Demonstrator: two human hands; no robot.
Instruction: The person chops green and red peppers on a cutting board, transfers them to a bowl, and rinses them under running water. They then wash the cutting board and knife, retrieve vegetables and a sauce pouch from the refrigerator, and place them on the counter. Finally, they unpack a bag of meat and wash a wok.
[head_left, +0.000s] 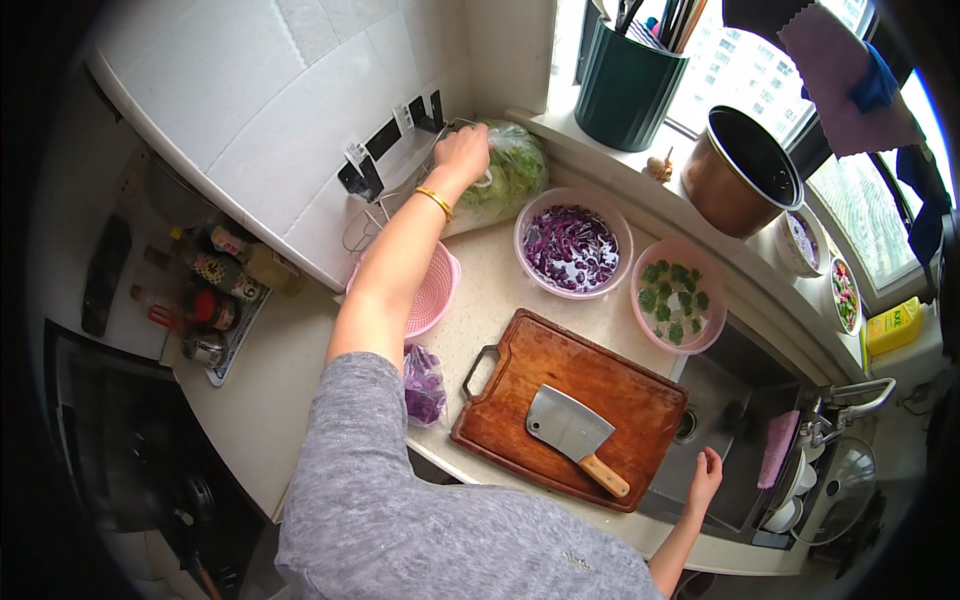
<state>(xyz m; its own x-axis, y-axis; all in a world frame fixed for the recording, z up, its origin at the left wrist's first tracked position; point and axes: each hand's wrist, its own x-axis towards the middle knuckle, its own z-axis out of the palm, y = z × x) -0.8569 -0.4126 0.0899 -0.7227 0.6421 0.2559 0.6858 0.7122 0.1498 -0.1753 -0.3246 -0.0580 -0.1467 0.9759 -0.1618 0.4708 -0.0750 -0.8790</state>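
Observation:
My left hand (463, 156), with a gold bangle on its wrist, reaches to the back corner and grips the top of a clear plastic bag of leafy greens (510, 169). Its fingertips are turned away from view. Holding nothing, my right hand (703, 478) hangs loosely over the near edge of the sink. Between the two arms, a wooden cutting board (517, 360) lies on the counter. A cleaver (568, 424) with a wooden handle rests flat on it. Left of the board sits a bagged piece of purple cabbage (424, 386).
Behind the board stand a bowl of shredded purple cabbage in water (574, 244) and a bowl of broccoli florets (667, 296). My left forearm partly covers a pink colander (435, 289). The metal sink (720, 405) is at right. A brown pot (731, 180) stands on the windowsill.

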